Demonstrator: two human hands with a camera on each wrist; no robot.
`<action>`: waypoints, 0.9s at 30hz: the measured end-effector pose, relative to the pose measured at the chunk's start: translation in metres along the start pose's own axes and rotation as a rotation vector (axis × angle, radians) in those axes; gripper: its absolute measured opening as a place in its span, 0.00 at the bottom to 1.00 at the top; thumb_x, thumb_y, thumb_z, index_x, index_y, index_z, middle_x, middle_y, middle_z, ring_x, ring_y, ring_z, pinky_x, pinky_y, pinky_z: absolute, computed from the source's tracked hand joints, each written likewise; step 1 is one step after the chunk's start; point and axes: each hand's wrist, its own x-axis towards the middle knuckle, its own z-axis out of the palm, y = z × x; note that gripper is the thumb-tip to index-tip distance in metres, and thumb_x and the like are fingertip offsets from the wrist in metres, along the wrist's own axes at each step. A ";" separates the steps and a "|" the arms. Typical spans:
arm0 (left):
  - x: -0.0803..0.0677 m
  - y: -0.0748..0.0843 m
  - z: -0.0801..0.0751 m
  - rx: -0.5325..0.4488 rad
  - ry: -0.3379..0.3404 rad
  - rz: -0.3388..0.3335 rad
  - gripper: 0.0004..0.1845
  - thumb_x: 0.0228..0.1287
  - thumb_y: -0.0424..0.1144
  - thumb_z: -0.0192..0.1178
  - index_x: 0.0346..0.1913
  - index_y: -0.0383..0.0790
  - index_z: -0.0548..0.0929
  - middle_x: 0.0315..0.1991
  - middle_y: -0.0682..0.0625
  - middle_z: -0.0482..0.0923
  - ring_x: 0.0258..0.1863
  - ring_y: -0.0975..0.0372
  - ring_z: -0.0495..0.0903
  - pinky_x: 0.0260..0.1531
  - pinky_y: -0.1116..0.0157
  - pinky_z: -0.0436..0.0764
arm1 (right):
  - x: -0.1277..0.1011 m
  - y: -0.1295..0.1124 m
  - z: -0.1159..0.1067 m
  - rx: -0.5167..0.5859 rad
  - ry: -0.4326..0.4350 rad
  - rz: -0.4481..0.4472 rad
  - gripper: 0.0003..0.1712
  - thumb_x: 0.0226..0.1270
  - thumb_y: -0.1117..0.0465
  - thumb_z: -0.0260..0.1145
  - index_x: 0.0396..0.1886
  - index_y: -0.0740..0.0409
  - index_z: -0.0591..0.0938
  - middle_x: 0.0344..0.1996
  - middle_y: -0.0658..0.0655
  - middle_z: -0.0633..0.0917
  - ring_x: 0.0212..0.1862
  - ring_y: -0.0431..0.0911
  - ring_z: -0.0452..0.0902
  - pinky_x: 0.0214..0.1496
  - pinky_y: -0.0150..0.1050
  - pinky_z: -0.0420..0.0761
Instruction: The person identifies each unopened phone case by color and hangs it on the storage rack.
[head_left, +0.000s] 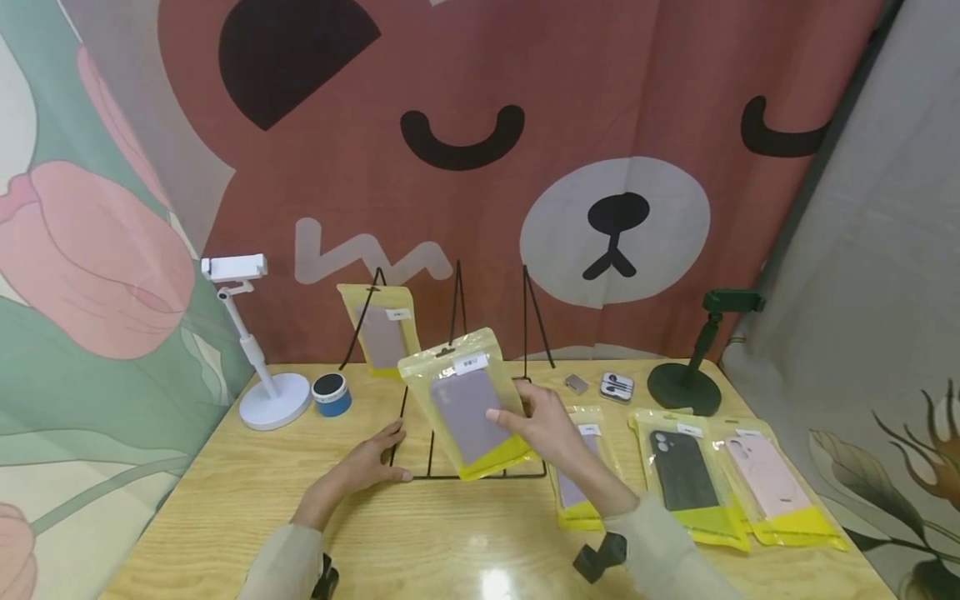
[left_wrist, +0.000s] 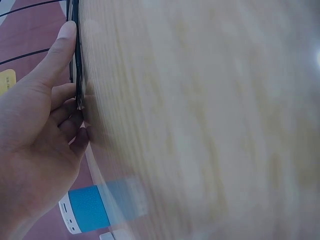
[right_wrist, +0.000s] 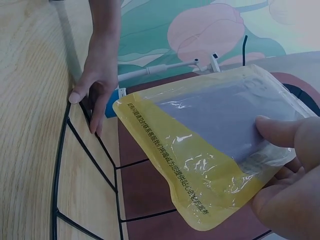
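My right hand (head_left: 543, 421) holds a yellow-edged clear packet with a purple phone case (head_left: 468, 404) above a black wire display rack (head_left: 450, 333). In the right wrist view my thumb (right_wrist: 280, 132) pinches that packet (right_wrist: 210, 140) from the front. My left hand (head_left: 367, 462) lies on the table, fingers straight, pressing the rack's base wire at its front left corner. The left wrist view shows the fingertips (left_wrist: 67, 37) against the black wire (left_wrist: 76, 60). Another packet with a purple case (head_left: 381, 332) hangs on the rack's left hook.
On the wooden table (head_left: 240, 500) lie three more packets: purple (head_left: 573, 492), black (head_left: 686, 475), pink (head_left: 768, 479). A white phone stand (head_left: 258, 367) and blue speaker (head_left: 332, 393) stand at left; a green stand (head_left: 693, 371), earphone box (head_left: 617, 387) and small brown item (head_left: 576, 383) at right.
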 end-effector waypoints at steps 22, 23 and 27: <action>-0.004 -0.002 0.001 0.020 0.039 0.023 0.43 0.52 0.51 0.71 0.67 0.29 0.69 0.70 0.32 0.59 0.69 0.41 0.59 0.65 0.45 0.61 | -0.007 -0.022 0.021 0.130 -0.106 -0.090 0.14 0.62 0.56 0.70 0.43 0.60 0.81 0.29 0.54 0.81 0.29 0.41 0.74 0.30 0.34 0.75; -0.004 -0.002 0.001 0.017 0.044 0.030 0.42 0.52 0.52 0.71 0.66 0.31 0.71 0.69 0.34 0.62 0.68 0.42 0.62 0.64 0.46 0.63 | -0.006 -0.024 0.024 0.140 -0.112 -0.097 0.14 0.63 0.57 0.70 0.43 0.60 0.82 0.30 0.54 0.81 0.30 0.41 0.74 0.30 0.34 0.76; -0.004 -0.003 0.002 0.009 0.058 0.051 0.35 0.52 0.53 0.72 0.60 0.37 0.76 0.50 0.44 0.78 0.49 0.54 0.75 0.50 0.57 0.75 | -0.005 -0.030 0.032 0.193 -0.146 -0.121 0.16 0.64 0.59 0.69 0.49 0.60 0.82 0.38 0.56 0.85 0.37 0.43 0.81 0.38 0.37 0.82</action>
